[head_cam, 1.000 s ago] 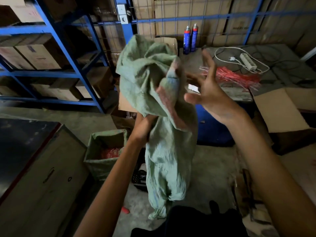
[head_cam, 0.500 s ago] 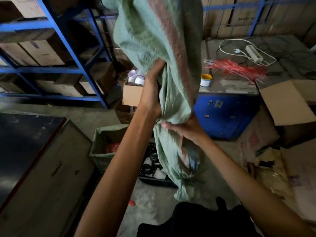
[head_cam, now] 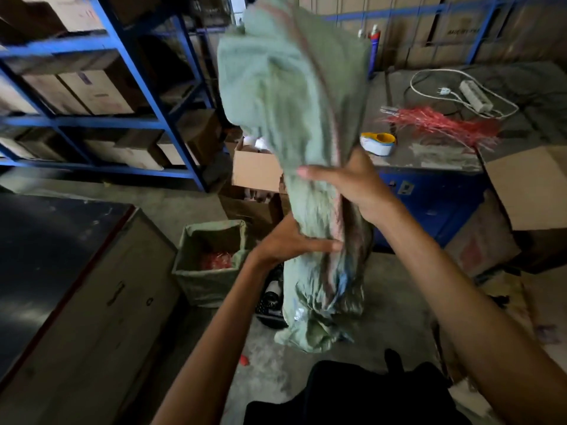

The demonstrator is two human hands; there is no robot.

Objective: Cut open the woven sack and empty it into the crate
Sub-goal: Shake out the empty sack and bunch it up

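Note:
A limp green woven sack [head_cam: 291, 96] with a reddish stripe hangs upright in the middle of the view, its lower end crumpled near the floor. My right hand [head_cam: 352, 185] grips it around the middle, fingers wrapped across the front. My left hand [head_cam: 291, 240] presses against the sack just below, fingers closed on the cloth. A black crate [head_cam: 271, 299] with dark items inside stands on the floor behind the sack, mostly hidden by it and my left arm.
A box lined with green sacking [head_cam: 211, 259] holds red strips at the left. Blue shelving [head_cam: 116, 118] with cartons fills the left. A blue workbench [head_cam: 429, 167] carries red strips, a tape roll and a power strip. Cardboard boxes [head_cam: 527, 185] sit right.
My hands swapped places on the sack: the right hand went from below up to its middle, the left hand dropped from above to just beneath it. The sack stays hanging.

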